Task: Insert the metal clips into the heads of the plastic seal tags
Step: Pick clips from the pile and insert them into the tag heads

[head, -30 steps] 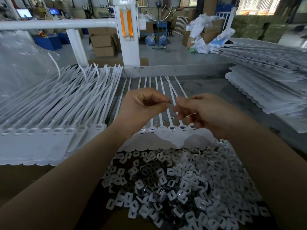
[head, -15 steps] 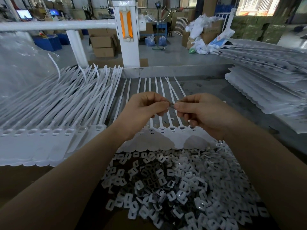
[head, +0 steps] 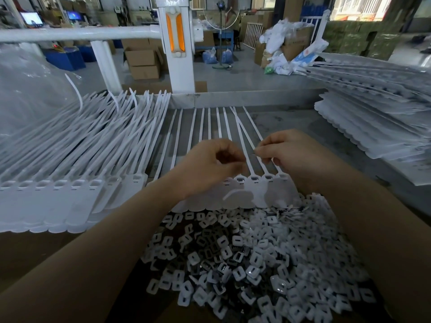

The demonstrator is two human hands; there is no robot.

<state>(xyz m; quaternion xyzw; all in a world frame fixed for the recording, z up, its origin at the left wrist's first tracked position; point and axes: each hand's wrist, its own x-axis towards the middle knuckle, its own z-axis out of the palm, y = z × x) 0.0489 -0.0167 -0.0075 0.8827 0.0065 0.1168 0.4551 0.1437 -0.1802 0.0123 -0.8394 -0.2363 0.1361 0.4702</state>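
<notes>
Pinching a metal clip (head: 254, 152), the right hand (head: 293, 157) hovers beside the curled, apparently empty left hand (head: 210, 166).

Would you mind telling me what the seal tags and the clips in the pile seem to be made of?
Seal tags: apparently matte white plastic, since the thin straps bend and curl. Clips: look like thin metal, judging by bright glints on some and dark sheen on others, though many read whitish, so the finish is uncertain.
</notes>
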